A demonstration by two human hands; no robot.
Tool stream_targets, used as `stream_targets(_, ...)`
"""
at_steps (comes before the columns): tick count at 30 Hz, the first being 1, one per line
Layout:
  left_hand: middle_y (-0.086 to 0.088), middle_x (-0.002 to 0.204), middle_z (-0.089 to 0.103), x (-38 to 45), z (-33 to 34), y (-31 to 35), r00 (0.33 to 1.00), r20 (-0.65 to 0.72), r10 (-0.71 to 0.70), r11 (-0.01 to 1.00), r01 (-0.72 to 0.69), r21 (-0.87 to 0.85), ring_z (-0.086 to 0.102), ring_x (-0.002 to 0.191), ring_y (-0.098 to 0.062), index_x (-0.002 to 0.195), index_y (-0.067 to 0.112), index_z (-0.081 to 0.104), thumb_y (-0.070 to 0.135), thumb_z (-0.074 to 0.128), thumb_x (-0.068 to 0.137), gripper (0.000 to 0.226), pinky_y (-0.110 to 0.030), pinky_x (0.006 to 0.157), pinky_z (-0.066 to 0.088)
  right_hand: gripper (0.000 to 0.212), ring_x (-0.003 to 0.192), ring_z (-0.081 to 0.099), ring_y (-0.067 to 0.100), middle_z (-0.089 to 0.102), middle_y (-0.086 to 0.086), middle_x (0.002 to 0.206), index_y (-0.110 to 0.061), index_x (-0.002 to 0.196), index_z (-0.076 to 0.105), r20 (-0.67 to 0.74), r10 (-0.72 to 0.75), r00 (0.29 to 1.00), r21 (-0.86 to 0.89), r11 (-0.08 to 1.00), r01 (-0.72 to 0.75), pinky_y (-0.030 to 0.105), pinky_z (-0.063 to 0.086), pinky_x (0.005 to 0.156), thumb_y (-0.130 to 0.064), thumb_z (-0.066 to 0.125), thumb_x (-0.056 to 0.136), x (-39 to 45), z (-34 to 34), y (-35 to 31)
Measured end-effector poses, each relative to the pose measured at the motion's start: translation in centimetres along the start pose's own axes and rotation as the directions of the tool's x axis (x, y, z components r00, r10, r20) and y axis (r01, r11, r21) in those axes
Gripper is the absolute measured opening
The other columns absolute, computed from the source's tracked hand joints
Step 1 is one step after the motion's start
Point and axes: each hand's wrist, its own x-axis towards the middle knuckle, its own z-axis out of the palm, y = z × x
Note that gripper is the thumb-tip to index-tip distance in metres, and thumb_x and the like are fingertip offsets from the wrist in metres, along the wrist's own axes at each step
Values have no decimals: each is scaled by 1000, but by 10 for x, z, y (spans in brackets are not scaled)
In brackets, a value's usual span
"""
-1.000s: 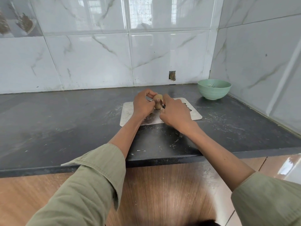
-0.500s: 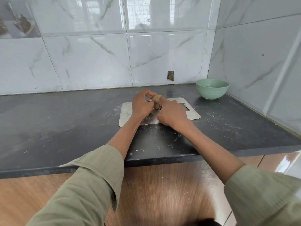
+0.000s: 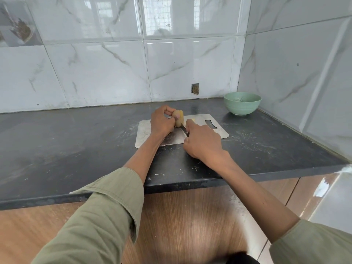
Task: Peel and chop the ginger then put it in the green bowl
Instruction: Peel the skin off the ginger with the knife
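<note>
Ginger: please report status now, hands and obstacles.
Left hand grips ginger over board. Right hand holds knife, blade at ginger. Bowl far right, path clear.

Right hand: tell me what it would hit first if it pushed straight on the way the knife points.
The right hand holds a thin dark-bladed knife aimed at the yellowish ginger piece in the left hand. It would likely meet the ginger first; depth is unclear.

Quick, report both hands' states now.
Left hand: grips the ginger over the cutting board.
Right hand: grips the knife.
</note>
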Motion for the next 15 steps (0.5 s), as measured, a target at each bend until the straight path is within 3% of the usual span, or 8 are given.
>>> stream_targets(11,11,89,71,0,1,-1,1000,12,0,999,-1,33,67,85,-8,95,25,70,20,76,87,11,-44,83,59,29,82,48,34,52,9,91,-19,116,47,-25,20,999,12,1000,-19,38,35,71,-16,53,88,-13,-2,0)
stream_targets(15,13,88,70,-5,0,4,999,28,15,999,-16,36,64,82,-3,99,22,70,18,74,87,14,-40,81,58,31,93,57,36,52,8,92,-18,120,46,-6,25,1000,26,999,-25,39,35,73,-17,53,89,-4,1,-5)
